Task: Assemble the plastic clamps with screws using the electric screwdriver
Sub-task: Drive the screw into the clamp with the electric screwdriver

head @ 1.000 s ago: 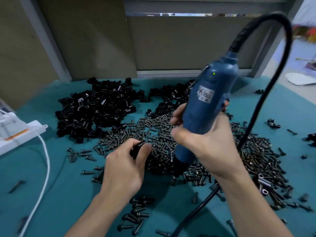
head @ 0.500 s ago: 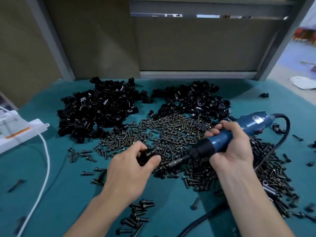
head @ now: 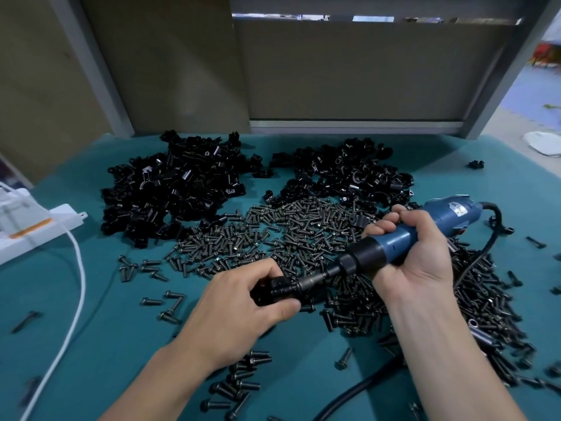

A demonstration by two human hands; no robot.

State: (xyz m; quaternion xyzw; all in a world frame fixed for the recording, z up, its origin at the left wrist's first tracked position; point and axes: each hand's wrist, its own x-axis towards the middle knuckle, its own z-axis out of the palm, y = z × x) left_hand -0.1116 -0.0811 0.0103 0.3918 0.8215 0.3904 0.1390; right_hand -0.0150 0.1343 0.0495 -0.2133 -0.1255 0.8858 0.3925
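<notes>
My left hand pinches a small black plastic clamp between thumb and fingers, just above the teal table. My right hand grips the blue electric screwdriver, which lies almost level and points left. Its metal bit meets the clamp at my left fingertips. Whether a screw sits in the clamp is hidden by my fingers. A wide spread of dark screws covers the table's middle and right. Two heaps of black clamps lie behind it, one at the left and one at the right.
A white power strip with a white cable lies at the left edge. The screwdriver's black cord runs along the near right. Loose screws lie between my forearms. A grey wall and frame close off the table's far side.
The screwdriver came down from nearly upright to nearly level, pointing left. Its bit has closed the gap and now touches the clamp in my left hand, which has barely moved.
</notes>
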